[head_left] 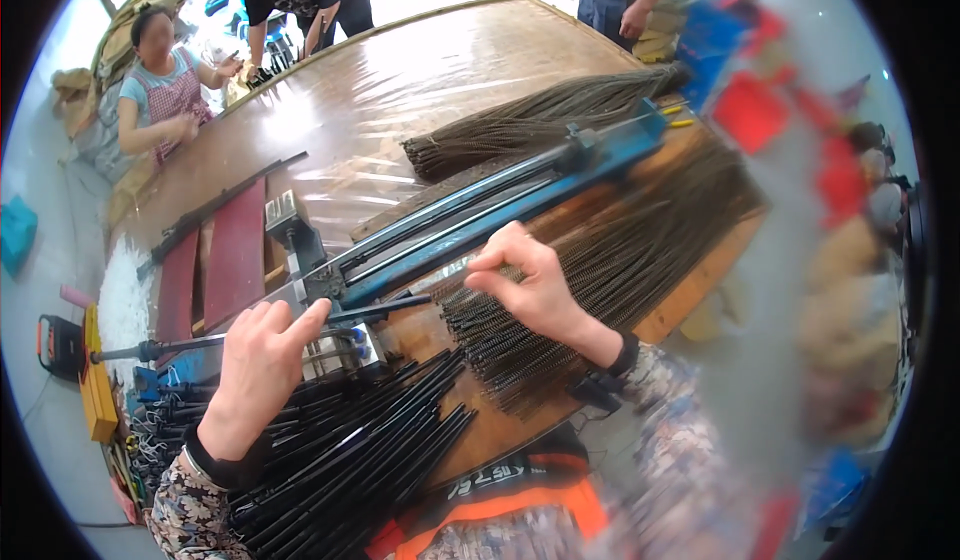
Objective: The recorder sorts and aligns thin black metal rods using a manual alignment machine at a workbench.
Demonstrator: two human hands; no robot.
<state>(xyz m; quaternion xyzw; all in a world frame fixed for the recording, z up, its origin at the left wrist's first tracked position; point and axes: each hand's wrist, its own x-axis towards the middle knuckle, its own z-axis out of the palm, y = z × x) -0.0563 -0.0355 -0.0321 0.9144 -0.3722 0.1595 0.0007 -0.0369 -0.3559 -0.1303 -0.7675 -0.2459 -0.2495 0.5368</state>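
Note:
My left hand is closed, with its fingers curled round a slim black rod whose end sticks out to the right, beside a metal clamp block on a blue bench machine. To the right, my right hand is pinched, thumb against forefinger; anything between them is too small to make out. It hovers over a bundle of thin, dark, ridged rods. Below my left hand lies a heap of black rods, with looped wire ends at the left.
A second bundle of ridged rods lies on the large film-covered table. Dark red boards stand left of the machine. A person in a checked apron and two others are across the table. A yellow box sits far left.

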